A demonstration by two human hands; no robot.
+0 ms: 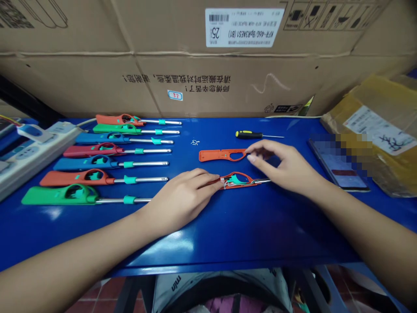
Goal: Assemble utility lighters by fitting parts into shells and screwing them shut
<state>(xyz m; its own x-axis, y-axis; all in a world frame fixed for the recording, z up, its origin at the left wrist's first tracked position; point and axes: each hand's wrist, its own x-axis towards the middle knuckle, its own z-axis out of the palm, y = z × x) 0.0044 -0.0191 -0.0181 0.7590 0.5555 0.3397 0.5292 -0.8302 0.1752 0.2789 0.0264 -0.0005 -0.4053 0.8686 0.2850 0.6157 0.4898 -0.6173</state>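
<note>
In the head view, my left hand [185, 193] is closed over the handle end of an opened orange lighter [239, 180]. The lighter lies on the table with its inner parts, a green trigger and thin wires exposed; its metal tube runs under my right hand. Just above lies a loose orange lighter cover [215, 155], hollow side up. My right hand [280, 163] has its thumb and index finger pinched at the cover's right end. Small white pieces [195, 142], apparently screws, lie left of the cover. A black and yellow screwdriver [249, 134] is behind it.
Several long-nosed lighters [94, 163] in green, orange, blue and red lie in a row at left, beside a white power strip [42, 145]. At right are a phone [345, 174] and a yellowish plastic-wrapped package [381, 126]. A cardboard box [182, 39] forms the back wall.
</note>
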